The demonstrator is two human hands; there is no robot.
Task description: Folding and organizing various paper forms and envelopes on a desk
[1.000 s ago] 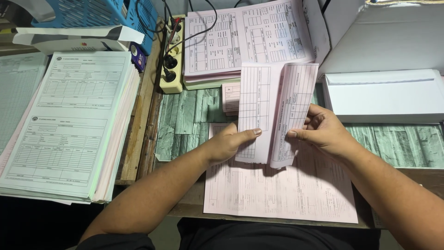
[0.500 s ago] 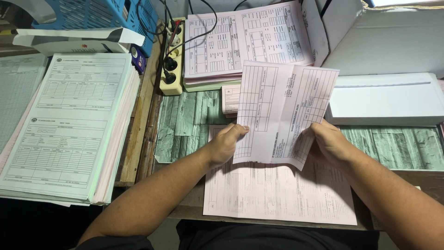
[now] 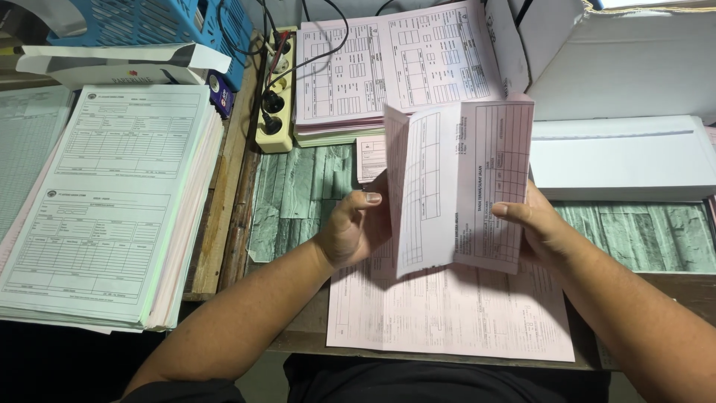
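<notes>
Surface (image 3: 298, 201): green-grey plank-patterned top, crowded with paper. Tall stack of pale green printed forms (image 3: 112, 201) far left; white cardboard box (image 3: 634, 67) at upper right, flat white envelope box (image 3: 619, 157) below it; stack of pink printed forms (image 3: 395, 71) at top centre; flat pink form sheet (image 3: 447, 313) lying at the near edge.

Folded pink paper form (image 3: 455, 194) held upright above the flat sheet, long axis vertical, crease towards the left. Left hand (image 3: 350, 227) pinches its left fold, thumb in front; right hand (image 3: 541, 227) clamps the right edge. Both equally near (fingers behind the sheet hidden).

Cream power strip (image 3: 274, 97) at upper left; small print unreadable.
</notes>
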